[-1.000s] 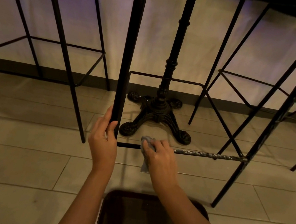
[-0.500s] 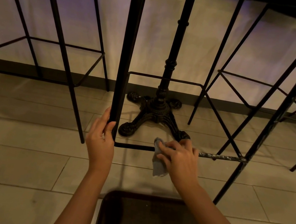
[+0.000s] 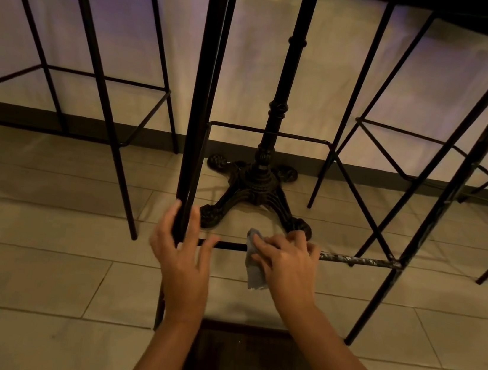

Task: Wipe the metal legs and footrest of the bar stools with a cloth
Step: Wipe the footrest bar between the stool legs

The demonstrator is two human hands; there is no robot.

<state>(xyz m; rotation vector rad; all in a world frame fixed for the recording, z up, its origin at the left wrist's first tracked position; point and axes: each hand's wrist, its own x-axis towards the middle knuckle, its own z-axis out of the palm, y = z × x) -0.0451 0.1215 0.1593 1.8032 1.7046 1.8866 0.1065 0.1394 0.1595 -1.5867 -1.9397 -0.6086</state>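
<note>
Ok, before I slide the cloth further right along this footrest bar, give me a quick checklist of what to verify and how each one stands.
1. Cloth wrapped on the footrest bar: ok, the right hand presses it there.
2. Stool steadied: not ok, the left hand is open around the front leg, fingers spread.
3. Work left ahead: ok, the bar's right stretch shows pale specks.
4. Path to the right corner joint: ok, nothing sits on the bar.
5. Clean cloth face: cannot tell.
6. Table base clearance: ok, it stands behind the bar.
</note>
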